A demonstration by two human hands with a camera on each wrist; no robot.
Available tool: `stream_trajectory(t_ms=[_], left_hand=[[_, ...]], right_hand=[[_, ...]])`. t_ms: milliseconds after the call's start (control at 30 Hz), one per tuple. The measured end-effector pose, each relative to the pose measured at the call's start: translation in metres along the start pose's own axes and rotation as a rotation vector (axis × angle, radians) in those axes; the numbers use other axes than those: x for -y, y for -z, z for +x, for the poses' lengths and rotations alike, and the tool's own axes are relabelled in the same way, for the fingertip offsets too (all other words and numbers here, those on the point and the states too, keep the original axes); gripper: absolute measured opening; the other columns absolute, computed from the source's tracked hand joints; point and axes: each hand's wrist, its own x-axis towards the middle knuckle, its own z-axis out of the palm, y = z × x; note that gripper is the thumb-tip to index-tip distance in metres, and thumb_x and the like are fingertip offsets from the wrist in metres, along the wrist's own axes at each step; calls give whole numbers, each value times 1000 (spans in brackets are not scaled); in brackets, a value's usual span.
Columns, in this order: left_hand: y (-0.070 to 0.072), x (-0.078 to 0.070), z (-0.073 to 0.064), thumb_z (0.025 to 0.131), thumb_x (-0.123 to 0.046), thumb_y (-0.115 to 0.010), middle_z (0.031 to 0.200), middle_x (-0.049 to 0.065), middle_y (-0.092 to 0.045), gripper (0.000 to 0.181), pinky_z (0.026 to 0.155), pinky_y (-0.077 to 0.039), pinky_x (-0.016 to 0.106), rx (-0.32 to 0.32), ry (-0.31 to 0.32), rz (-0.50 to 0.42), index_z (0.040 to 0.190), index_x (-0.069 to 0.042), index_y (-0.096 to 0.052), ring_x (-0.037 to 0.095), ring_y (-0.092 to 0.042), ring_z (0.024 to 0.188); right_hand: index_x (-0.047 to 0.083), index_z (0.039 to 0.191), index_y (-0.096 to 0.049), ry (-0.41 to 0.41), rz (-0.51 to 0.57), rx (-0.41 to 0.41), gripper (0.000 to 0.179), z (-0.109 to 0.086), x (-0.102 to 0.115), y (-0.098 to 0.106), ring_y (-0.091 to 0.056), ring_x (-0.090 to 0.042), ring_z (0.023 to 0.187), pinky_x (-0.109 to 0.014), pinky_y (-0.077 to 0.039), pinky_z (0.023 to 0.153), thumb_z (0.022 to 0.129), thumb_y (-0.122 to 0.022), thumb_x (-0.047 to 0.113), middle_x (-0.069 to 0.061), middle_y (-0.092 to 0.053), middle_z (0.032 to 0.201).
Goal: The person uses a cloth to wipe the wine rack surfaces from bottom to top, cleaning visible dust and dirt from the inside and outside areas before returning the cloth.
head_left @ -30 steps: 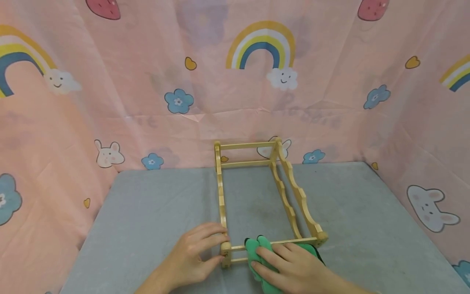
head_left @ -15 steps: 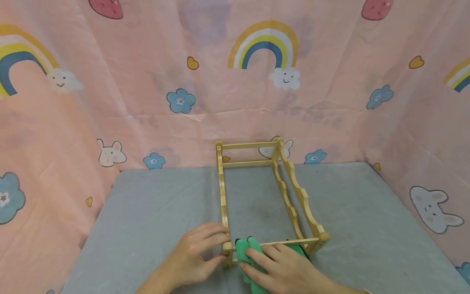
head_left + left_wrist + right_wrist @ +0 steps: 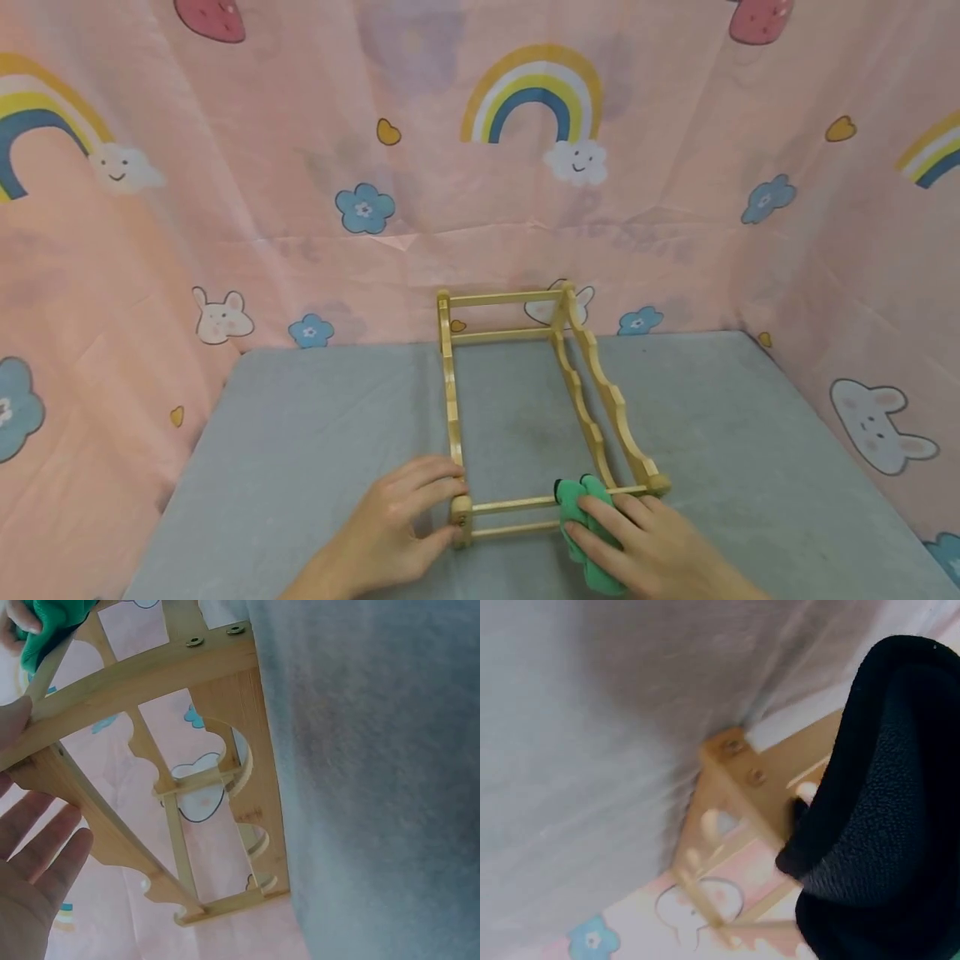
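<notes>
A light wooden rack (image 3: 617, 404) with wavy side rails stands lengthwise on the table. My left hand (image 3: 393, 521) grips its front left corner, thumb on the near side and fingers over the side rail. In the left wrist view, the thumb and fingers (image 3: 61, 866) sit on either side of the rack's end (image 3: 150, 679). My right hand (image 3: 648, 542) holds a folded green cloth (image 3: 581, 529) with dark edging against the upper front bar, near the right corner. Seen from the right wrist, the cloth's dark fold (image 3: 862, 832) covers part of the rack.
The table (image 3: 322, 417) wears a grey cover. Behind it and on both sides hangs a pink curtain (image 3: 285, 200) printed with rainbows, flowers and rabbits. The rack's far end stands close to the back curtain.
My right hand slid the cloth left along the front bar, then back right towards the right corner. The left hand stays at its corner and the rack keeps its place.
</notes>
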Motion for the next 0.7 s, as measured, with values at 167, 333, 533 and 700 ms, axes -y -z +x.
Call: stream_trajectory(t_ms=[167, 333, 533, 700], left_hand=[[0, -1, 3, 68, -6, -93, 123, 4, -69, 54, 102, -56, 35, 17, -5, 24, 118, -10, -71, 22, -67, 114], [3, -4, 6, 71, -8, -94, 121, 1, -68, 51, 102, -55, 33, 62, 18, 48, 116, -12, -70, 19, -66, 115], [7, -10, 11, 72, -8, -94, 118, -3, -68, 45, 100, -56, 31, 130, 71, 96, 110, -13, -70, 15, -65, 114], [9, -19, 21, 70, -8, -90, 107, -4, -67, 42, 91, -59, 33, 216, 84, 224, 105, -13, -68, 14, -66, 104]], right_hand=[[14, 122, -71, -40, -30, 40, 68, -16, -7, 12, -60, -20, 83, -23, -46, 56, 108, -29, 65, -12, -67, 122], [14, 118, -72, -60, -56, 25, 56, -33, -15, 20, -59, -19, 77, -24, -48, 54, 111, -34, 56, -11, -67, 118], [13, 117, -74, -88, -38, -6, 42, -48, -21, 27, -60, -20, 76, -27, -51, 55, 113, -40, 38, -11, -69, 116], [11, 116, -74, -106, -47, -33, 48, -58, -25, 34, -60, -21, 79, -29, -52, 59, 111, -42, 47, -13, -68, 117]])
